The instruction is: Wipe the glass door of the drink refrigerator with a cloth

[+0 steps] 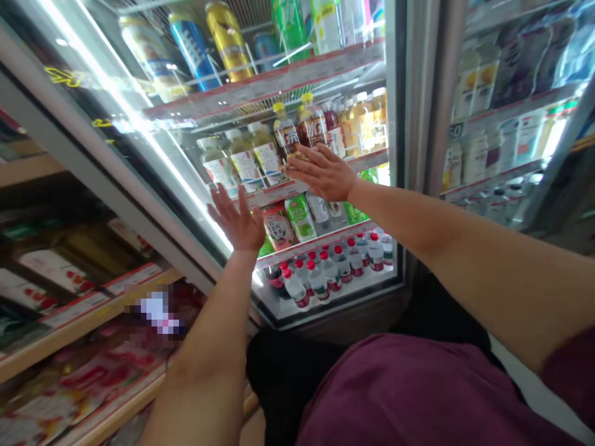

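My left hand is raised with its fingers spread, holding nothing, in front of the left side of a lit drinks fridge. Stretched flat, the fingers of my right hand point left, and that hand is empty too. Behind my right hand stand dark tea bottles with yellow caps. White-labelled bottles line the shelf above my left hand. Whether either palm touches the fridge's glass, I cannot tell. A red carton and a green pack sit on the shelf below.
Tall cans fill the top shelf, and red-capped water bottles the bottom. To the left, wooden-edged shelves carry packaged goods. Another drinks fridge stands at the right. My knees and purple shirt are close to the fridge's base.
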Available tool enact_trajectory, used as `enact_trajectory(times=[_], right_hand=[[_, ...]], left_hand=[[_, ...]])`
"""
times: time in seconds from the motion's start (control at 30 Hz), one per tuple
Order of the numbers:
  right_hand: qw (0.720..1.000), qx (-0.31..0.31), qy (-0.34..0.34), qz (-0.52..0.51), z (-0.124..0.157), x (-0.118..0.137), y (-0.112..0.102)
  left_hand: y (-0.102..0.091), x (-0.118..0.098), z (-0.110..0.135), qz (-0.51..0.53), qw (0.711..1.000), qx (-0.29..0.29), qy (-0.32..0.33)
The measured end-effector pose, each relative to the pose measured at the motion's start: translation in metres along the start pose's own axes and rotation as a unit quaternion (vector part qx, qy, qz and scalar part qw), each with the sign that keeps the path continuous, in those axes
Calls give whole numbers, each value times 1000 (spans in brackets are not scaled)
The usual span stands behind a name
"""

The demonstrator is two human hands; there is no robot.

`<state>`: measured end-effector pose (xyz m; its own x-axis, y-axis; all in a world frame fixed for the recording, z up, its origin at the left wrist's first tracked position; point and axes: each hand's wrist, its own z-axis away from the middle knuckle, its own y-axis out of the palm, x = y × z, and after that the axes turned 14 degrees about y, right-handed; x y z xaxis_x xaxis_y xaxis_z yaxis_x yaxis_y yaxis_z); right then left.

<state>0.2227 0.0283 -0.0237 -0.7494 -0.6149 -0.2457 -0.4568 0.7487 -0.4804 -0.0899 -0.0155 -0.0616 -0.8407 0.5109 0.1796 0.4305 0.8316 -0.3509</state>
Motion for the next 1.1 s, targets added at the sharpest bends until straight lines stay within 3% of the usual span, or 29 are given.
enact_trajectory(times=[0.1, 0.23, 0.33, 0.43, 0.53, 0.63, 0.77, 0.87, 1.03, 1.1], right_hand=[[1000, -21, 2, 2, 2, 3, 5], [998, -47, 47, -1, 15, 11, 14], [998, -47, 42, -10, 20, 7, 11], [999, -41, 15, -28, 16, -13, -2], [993, -90, 78, -25, 18, -34, -13], [984, -126, 124, 0, 37, -37, -13], [990, -83, 109, -22, 58, -31, -12], [993, -65, 95, -38, 51, -36, -18], [962, -161, 221, -24, 49, -35, -17], [953, -154, 259, -13, 58, -25, -16]], left_hand=[[22, -31, -4, 34, 997, 35, 54], [41, -58, -19, 53, 998, 23, 33], [44, -60, -22, 55, 998, 18, 20], [42, -60, -21, 51, 998, 22, 13], [40, -62, -22, 55, 998, 32, 4], [40, -64, -23, 64, 997, 36, -2], [40, -63, -23, 62, 997, 38, 8], [40, -63, -23, 61, 997, 42, 2], [38, -64, -24, 55, 997, 45, -6], [38, -64, -24, 50, 998, 42, 0]])
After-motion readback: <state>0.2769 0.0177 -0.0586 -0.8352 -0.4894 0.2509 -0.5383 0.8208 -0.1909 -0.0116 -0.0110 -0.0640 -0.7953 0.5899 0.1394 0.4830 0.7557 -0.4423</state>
